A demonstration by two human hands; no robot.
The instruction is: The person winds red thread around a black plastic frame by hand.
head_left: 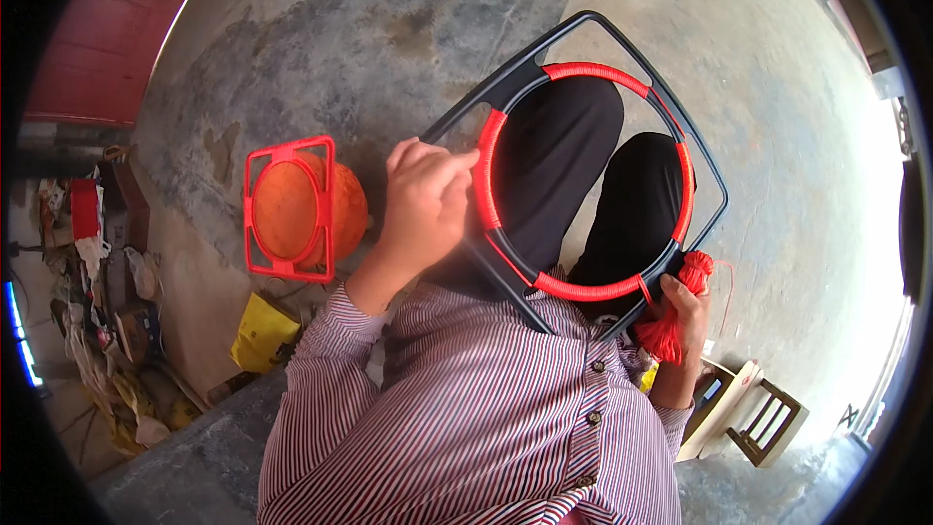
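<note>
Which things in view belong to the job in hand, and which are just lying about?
In hand:
black frame with red-wrapped ring, left hand at its side
red cord bundle in right hand

Apparently lying about:
red frame by orange round object
yellow package
slatted wooden piece

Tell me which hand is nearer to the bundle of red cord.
Right. The right hand holds the bundle at the black frame; the left hand is across, at the frame's left side.
</note>
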